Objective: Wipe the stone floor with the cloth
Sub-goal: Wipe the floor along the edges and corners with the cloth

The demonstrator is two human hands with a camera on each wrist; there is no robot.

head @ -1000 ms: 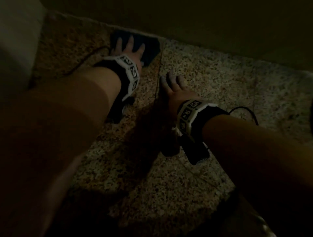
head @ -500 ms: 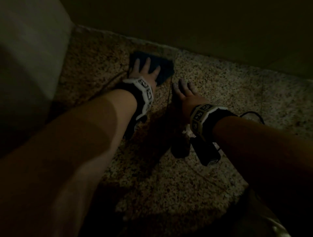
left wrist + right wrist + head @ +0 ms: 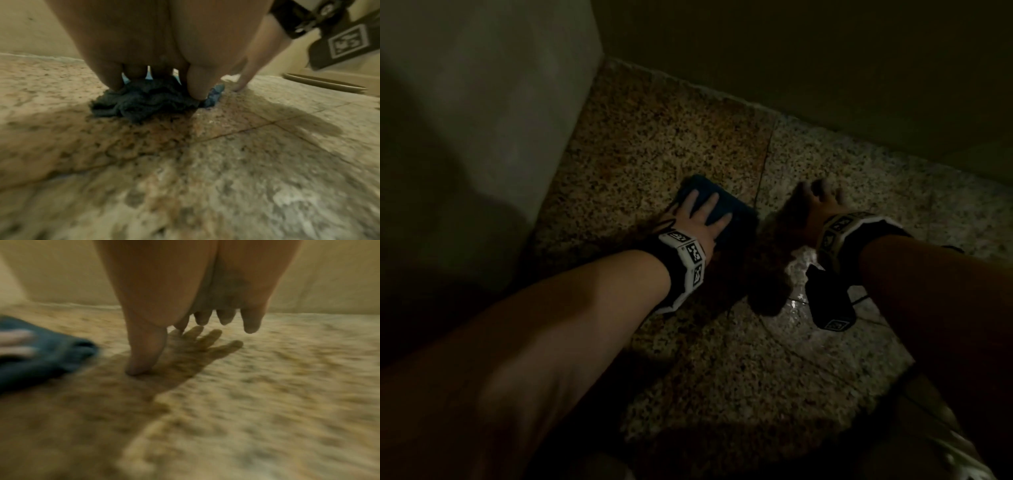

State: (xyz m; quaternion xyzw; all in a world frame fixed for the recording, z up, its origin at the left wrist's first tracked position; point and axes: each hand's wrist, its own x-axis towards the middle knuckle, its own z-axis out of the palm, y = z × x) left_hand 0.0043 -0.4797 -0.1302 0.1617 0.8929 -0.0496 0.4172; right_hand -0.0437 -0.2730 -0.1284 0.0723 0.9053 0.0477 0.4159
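Head view: left hand (image 3: 697, 219) (fingers flat) presses cloth (image 3: 726, 209) on floor (image 3: 722, 359).

A pale wall (image 3: 482, 120) stands at the left. A dark wall (image 3: 825, 61) meets it at the corner and runs off to the right. In the left wrist view, a flat round plate (image 3: 324, 82) lies low, far right of the pale wall.

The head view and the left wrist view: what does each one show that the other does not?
Only the head view shows both forearms with marker wristbands and the corner wall. Only the left wrist view shows the cloth's bunched near edge and a round flat rim far right. Both show the left hand pressing the blue cloth on the stone floor.
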